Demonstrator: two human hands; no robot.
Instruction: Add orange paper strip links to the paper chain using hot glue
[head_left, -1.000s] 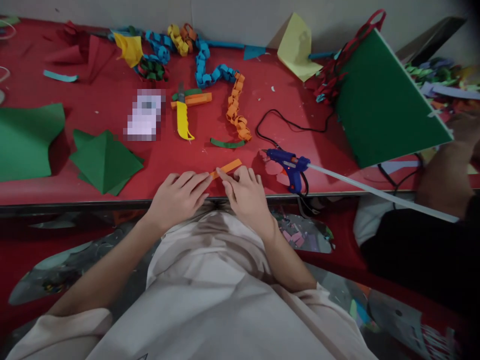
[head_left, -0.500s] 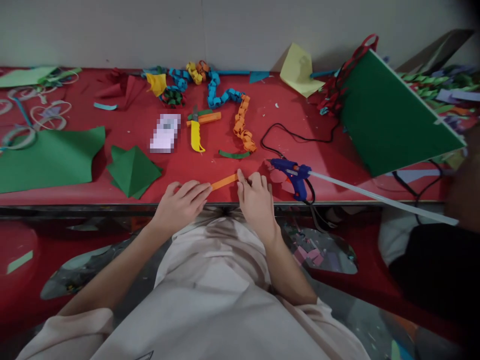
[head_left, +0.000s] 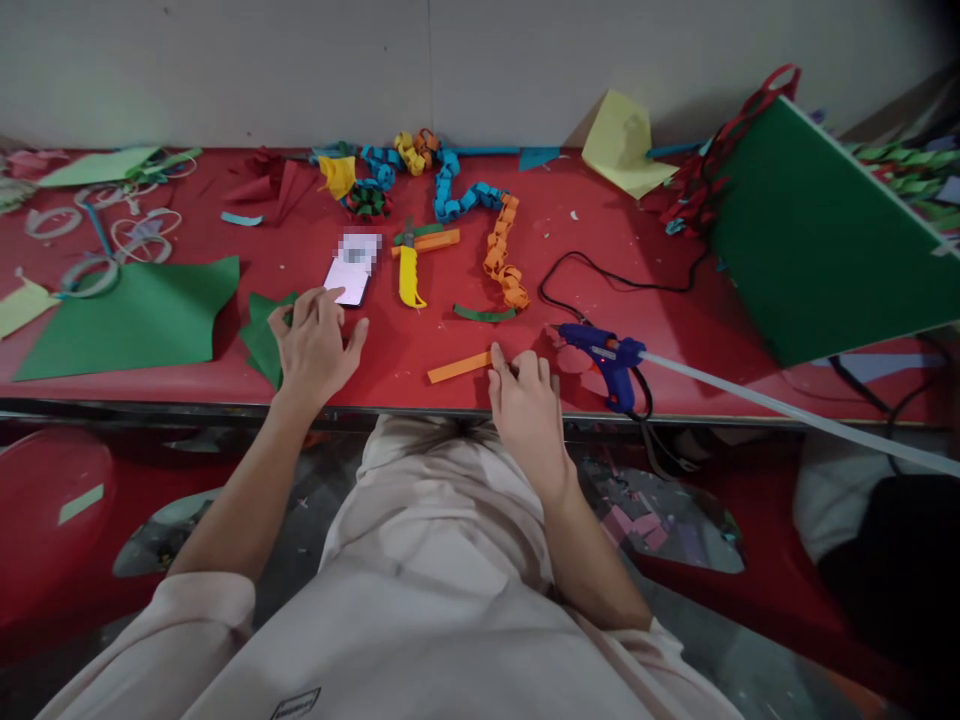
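My left hand (head_left: pixel 316 345) is at the lower edge of a phone (head_left: pixel 352 270) with a lit screen, its fingers apart and one fingertip over the screen. It partly covers a folded green paper (head_left: pixel 262 338). An orange paper strip (head_left: pixel 457 368) lies flat near the table's front edge. The index fingertip of my right hand (head_left: pixel 525 390) rests on the strip's right end, while the other fingers are bent. Right of that hand lies a blue glue gun (head_left: pixel 604 358) with a long white glue stick (head_left: pixel 720 382) in its back.
Yellow-handled pliers (head_left: pixel 409 272) lie on orange strips beyond my hands. A paper chain (head_left: pixel 499 250) curves behind them. On the red table (head_left: pixel 420 335) are a green sheet (head_left: pixel 150 325) at left and a green board (head_left: pixel 817 240) at right. A person's dark sleeve shows at far right.
My left hand has let go of the orange strip's left end and moved left and forward to the phone. My right hand stays at the strip. The whole view has shifted slightly.
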